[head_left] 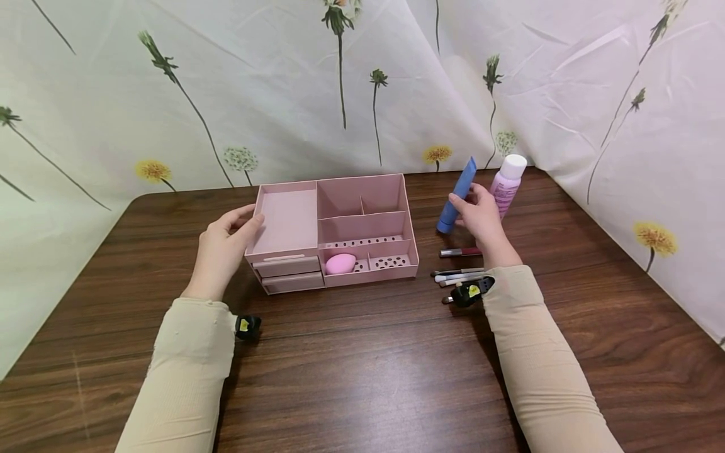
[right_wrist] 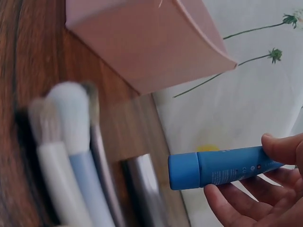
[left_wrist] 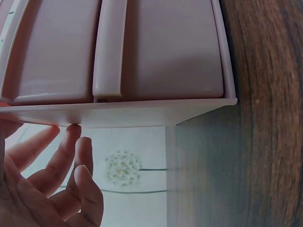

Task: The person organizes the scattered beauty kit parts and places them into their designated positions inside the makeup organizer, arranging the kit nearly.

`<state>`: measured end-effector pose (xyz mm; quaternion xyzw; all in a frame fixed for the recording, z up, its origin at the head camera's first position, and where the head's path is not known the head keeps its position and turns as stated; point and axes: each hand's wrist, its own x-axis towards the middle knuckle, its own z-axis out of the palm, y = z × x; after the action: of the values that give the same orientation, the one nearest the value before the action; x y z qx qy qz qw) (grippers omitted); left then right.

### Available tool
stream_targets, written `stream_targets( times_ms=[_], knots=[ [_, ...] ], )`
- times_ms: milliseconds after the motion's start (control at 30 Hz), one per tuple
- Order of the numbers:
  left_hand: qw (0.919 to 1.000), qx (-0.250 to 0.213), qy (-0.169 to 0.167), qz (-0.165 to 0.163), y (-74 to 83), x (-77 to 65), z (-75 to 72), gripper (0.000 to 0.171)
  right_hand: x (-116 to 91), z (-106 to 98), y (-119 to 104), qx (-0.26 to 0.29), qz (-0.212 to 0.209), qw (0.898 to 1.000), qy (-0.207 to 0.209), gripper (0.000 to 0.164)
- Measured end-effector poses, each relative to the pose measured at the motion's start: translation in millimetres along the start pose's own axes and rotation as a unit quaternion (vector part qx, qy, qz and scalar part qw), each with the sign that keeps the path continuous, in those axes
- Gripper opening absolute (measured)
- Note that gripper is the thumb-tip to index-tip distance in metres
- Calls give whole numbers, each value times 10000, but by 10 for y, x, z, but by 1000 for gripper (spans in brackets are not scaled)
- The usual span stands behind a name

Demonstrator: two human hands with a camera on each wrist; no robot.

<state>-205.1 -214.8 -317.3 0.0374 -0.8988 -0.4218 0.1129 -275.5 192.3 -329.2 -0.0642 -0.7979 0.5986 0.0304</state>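
A pink organizer (head_left: 365, 280) stands on the table, with a pink makeup sponge (head_left: 340, 264) in its front compartment. At its left side is my left hand (head_left: 223, 245), touching the wall; in the left wrist view the fingers (left_wrist: 66, 151) are loosely bent against the side panel, below two drawers (left_wrist: 170, 52). To the right of the organizer, my right hand (head_left: 481, 217) pinches a blue squeeze tube (head_left: 457, 195) between thumb and fingers. The tube leans, its cap (right_wrist: 183, 171) pointing down. Whether the cap touches the table cannot be told.
Behind the right hand stands a pink bottle with a white cap (head_left: 513, 166). Several makeup brushes (head_left: 459, 277) and a dark red tube with a silver end (head_left: 453, 253) lie right of the organizer. A flower-print cloth (head_left: 283, 94) hangs along the table's back.
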Motion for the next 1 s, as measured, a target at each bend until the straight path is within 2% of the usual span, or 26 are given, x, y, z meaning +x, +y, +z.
stream_targets(
  times_ms=[500, 800, 1000],
  knots=[
    [10000, -1, -7, 62, -14, 3, 4, 55, -151, 134, -232, 350, -844, 9951, 388, 52],
    [10000, 8, -36, 37, -8, -1, -10, 56, -262, 217, -362, 675, -1496, 9840, 700, 48],
    [10000, 15, -87, -13, 1, -5, -14, 55, -359, 333, -452, 945, -1901, 9749, 667, 46]
  ],
)
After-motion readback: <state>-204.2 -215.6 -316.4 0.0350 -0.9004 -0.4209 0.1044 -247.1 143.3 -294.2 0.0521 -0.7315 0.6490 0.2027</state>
